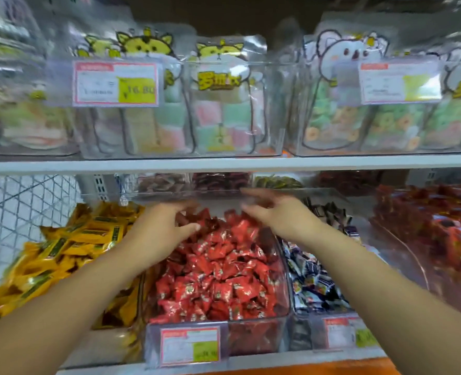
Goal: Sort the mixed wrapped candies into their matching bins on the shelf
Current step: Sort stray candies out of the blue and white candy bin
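Observation:
A clear bin [283,315] in the middle of the lower shelf is heaped with red wrapped candies [218,274]. Left of it lie yellow wrapped candies [69,247]; right of it a bin holds dark blue and white wrapped candies [313,282]. Both my hands reach over the far end of the red pile. My left hand [167,226] has its fingers curved down into the red candies, thumb near one; whether it holds any is blurred. My right hand [275,212] hovers with fingers spread and straight, holding nothing.
Further right is a bin of orange-red packets [440,228]. A clear lid or panel [224,194] spans just above my hands. The white shelf board [224,165] above carries bagged marshmallow sweets [221,104]. A wire mesh panel [21,207] closes the left side.

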Demonstrator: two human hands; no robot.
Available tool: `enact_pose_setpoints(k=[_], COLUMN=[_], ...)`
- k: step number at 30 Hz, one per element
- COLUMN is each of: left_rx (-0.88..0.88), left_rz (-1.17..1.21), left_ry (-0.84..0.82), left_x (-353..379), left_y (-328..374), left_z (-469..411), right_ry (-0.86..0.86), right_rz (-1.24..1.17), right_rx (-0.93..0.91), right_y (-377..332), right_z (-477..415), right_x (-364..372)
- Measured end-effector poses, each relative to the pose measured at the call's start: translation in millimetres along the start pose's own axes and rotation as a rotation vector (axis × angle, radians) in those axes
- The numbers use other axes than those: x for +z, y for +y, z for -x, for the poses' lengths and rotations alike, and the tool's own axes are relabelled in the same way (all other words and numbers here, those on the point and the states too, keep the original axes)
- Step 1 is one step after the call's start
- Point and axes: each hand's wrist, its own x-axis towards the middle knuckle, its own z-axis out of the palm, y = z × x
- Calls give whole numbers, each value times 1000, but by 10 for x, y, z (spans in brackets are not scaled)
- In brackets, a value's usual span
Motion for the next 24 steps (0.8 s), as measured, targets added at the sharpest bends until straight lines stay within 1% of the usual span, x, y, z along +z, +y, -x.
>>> enact_pose_setpoints(k=[3,4,5,6,9,10,11,13,15,17,20,24], left_rx=[35,76,133,197,375,415,447,503,526,526,535,507], left_rz=[7,23,43,53,38,29,4,-68,-106,-103,-68,-33], left_ry=[7,1,-14,-41,-172,-218,-259,-298,-296,-283,-261,-244], left_x=[40,85,141,207,417,480,547,671,765,814,844,874], left_y=[78,131,196,270,535,623,686,756,739,688,650,668], left_z=[-23,-20,-3,23,127,160,178,181,147,118,132,169], right_ry=[-13,-28,-79,-176,-553,-629,-657,-662,-673,-616,-494,-453], right_rz=[143,190,230,294,582,642,678,699,781,824,648,361], right_rx=[31,48,80,130,323,376,406,414,404,379,372,408], right_y=[-9,44,118,206,434,502,576,710,847,949,1037,1075], right_z=[-5,28,77,135,335,384,415,434,400,373,376,410], right_x=[-271,-419,-571,-712,-924,-919,-888,-768,-619,-514,-433,-497])
